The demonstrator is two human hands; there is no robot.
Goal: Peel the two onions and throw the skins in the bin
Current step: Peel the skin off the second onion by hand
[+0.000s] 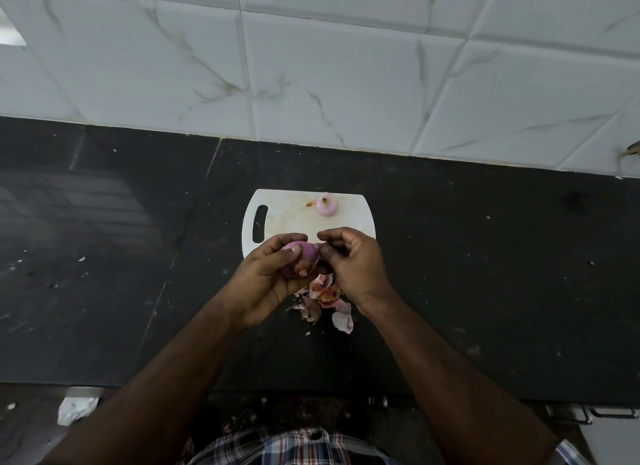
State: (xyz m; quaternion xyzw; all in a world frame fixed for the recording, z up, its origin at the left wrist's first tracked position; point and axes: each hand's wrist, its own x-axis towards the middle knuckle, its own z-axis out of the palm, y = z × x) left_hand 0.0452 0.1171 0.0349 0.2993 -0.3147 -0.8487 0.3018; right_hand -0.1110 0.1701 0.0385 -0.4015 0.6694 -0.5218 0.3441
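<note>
Two hands peeling a red onion above a dark surface.

The left hand (pixel 273 277) cups 1 onion (pixel 300 259) in a curled grip, while the right hand (pixel 349 267) seems to pinch its skin at the top, though the fingertips are partly hidden. Loose skins (pixel 325 300) lie on the surface (pixel 485 274) below. A 2nd, peeled onion (pixel 326 204) sits on the white cutting board (pixel 287 215).
</note>
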